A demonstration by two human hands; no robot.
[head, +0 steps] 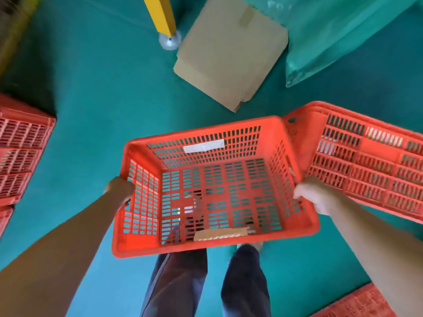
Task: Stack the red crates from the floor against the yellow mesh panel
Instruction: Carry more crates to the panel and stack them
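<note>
I've got the crate (215, 179) up off the floor (103, 88), roughly level, open side toward me, in front of the legs (183, 282). L hand (119, 191) is on the left rim, fingers curled over the edge and clamped on it. R hand (315, 195) is on the right rim, fingers wrapped round that edge likewise. Inside the crate there's a white label (203, 145) on the far wall and a cardboard strip (220, 233) lying on the bottom by the near wall. Green floor shows thru the slots.

A 2nd crate (366, 161) sits just right of it, tipped w/ a slotted face toward me. Its corner is at the held crate's far right corner, touching or not I can't tell. A red stack (20, 145) stands at the left edge, well apart from the crate. Another red piece (357, 303) shows at bottom right, too blurry to read.

Ahead, a flattened box (231, 56) lies on the floor. A yellow post (160, 14) w/ a metal foot (169, 41) is just left of it, and a green bag (332, 30) just right. Top left there's a yellow blur (13, 30); can't tell if that's the mesh panel.
</note>
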